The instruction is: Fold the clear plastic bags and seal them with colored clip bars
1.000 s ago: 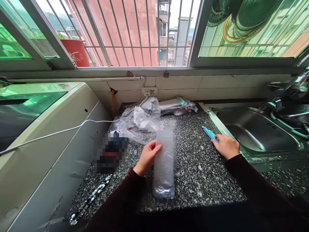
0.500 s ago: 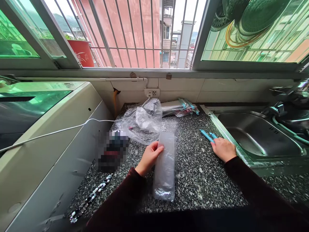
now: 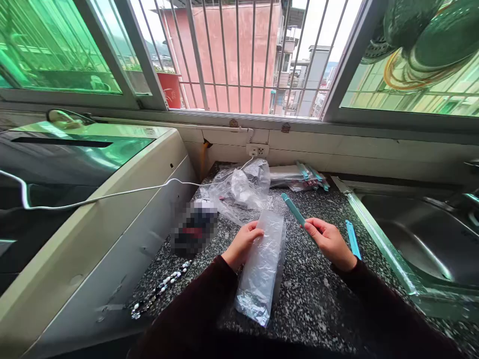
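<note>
My left hand (image 3: 245, 243) is closed on a long clear plastic bag (image 3: 262, 271), thumb on top near its upper end. The bag looks layered and slants down toward the counter's front edge. To its right, my right hand (image 3: 331, 243) pinches slim teal plastic sticks (image 3: 294, 208) that seem stacked, their notched ends pointing up and left, above the counter. Another bundle of teal sticks (image 3: 353, 239) lies on the counter just right of that hand. Behind the bag, a crumpled clear plastic wrapper (image 3: 243, 187) is spread on the counter.
Filled packs with teal sticks (image 3: 299, 177) lie against the wall. A bead string (image 3: 162, 286) and a blurred dark object (image 3: 194, 229) rest on the left of the speckled counter (image 3: 307, 304). A white cable (image 3: 149, 188) crosses to the socket (image 3: 257, 150). At right is a steel sink (image 3: 400, 234).
My right hand has lifted teal sticks off the counter and brought them left toward the bag, leaving others behind. My left hand still holds the bag, now more slanted. The view has shifted left.
</note>
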Motion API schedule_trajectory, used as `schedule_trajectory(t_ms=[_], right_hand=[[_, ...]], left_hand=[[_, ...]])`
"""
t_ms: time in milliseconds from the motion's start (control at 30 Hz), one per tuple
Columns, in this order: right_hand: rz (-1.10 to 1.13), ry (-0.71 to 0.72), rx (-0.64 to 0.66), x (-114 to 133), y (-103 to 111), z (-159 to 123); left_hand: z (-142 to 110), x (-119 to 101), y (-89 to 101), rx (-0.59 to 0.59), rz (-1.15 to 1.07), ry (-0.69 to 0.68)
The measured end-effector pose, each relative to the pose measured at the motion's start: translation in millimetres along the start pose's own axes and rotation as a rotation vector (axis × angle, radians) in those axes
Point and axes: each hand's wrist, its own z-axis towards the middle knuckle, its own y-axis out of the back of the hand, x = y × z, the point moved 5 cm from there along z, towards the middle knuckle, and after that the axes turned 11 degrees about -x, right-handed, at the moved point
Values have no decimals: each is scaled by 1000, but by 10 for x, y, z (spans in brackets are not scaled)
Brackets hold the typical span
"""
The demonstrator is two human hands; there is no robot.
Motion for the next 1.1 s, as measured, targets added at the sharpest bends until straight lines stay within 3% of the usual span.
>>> schedule_trajectory(t_ms=[267,400,533,633,767,900,1100], right_hand=[[227,-177,249,-69,-355,-213],[252,-233,304,-112,-450,-252],[288,-280,315,-117,-491,-260],[405,-354,255,-176,-437,-218],[507,-433,35,-339,-264,-100],[424,-253,-55,-316,-169,-58],[-142,475,-94,112,-242,-295]], left_hand=[[-1,59,-25,29,39,8],[-17,85,-24,47,52,-20],[-25,83,21,-57,138,-60],[-32,45,55,-134,18,-12],[-21,-49,110,-201,-133,-9],[-1,-60,138,-214,-82,-45],[-47,8,64,-152,81,-109]])
